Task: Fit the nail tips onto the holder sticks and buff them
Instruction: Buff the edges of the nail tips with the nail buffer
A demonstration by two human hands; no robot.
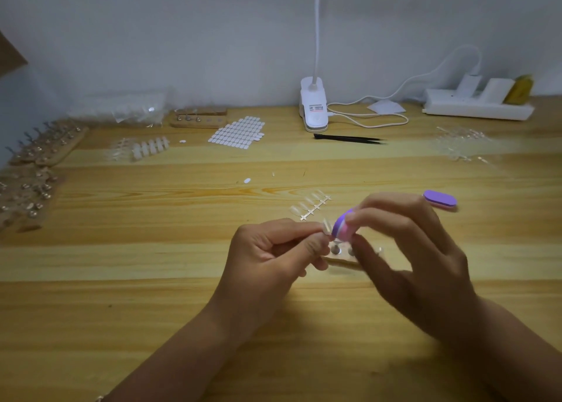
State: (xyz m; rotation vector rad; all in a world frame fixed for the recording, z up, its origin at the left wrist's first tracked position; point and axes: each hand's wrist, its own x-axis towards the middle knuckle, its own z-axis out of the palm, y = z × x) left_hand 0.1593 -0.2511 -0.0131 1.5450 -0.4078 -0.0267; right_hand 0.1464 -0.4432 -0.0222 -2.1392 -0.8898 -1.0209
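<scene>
- Landmark: white clip-on desk lamp (314, 106), at the far edge of the light wooden table (121, 280).
- Left hand (273, 249): well in front of the lamp, fingers curled. Thumb and forefinger pinch a clear plastic nail tip (327, 225). Whether a holder stick sits under the tip is hidden.
- Right hand (404, 249): in front of the lamp and slightly right. Thumb and forefinger grip a purple-and-pink oval foam buffer block (342, 226), the other fingers spread loosely. The block's face touches the tip.
- Small wooden holder base with round metal discs (337, 251): on the table directly beneath both hands, partly covered.
- Strip of clear nail tips on a sprue (310, 207): just behind the hands, toward the lamp.
- Second purple oval buffer (441, 201): lying flat, in front of the lamp and well right.
- Black tweezers (349, 138): just in front of the lamp.
- Sheet of white oval adhesive tabs (237, 131): left of the lamp.
- Wooden bases with rows of mounted sticks (45, 146): far left of the lamp.
- Step in hand, as judged: buffing one tip.
- Next move calls for light strokes with a firm pinch, then setting the tip on the base and taking another from the strip.
</scene>
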